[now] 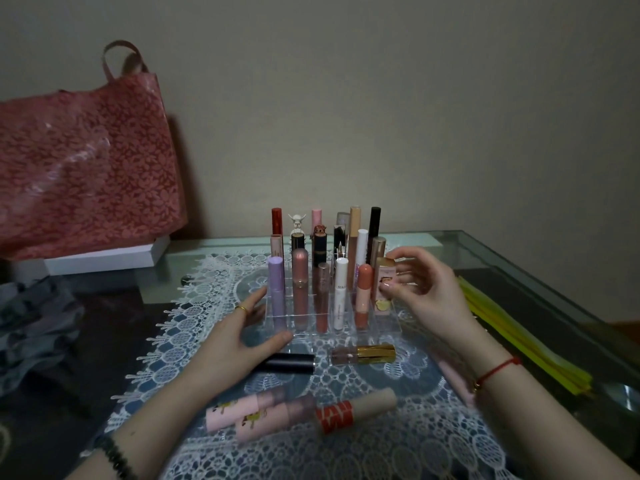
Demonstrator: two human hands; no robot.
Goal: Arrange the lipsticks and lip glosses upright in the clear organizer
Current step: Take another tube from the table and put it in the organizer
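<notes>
The clear organizer [391,327] stands on a lace mat, with several lipsticks and glosses upright in its slots. My right hand [426,292] pinches a pink printed lipstick [384,285] standing in the front right slot. My left hand [249,327] rests flat against the organizer's front left corner, fingers straight. Loose on the mat lie a black lipstick [291,362], a gold-capped gloss [363,355], two pink tubes [249,408] [273,420], a beige tube with a red band [356,412] and a pink tube [453,379] partly under my right wrist.
A red floral bag [86,174] stands at the back left on a white box [104,259]. Grey cloth [34,323] lies at the left. Yellow strips [519,330] lie along the right. The glass table's edge [554,271] runs diagonally at the right.
</notes>
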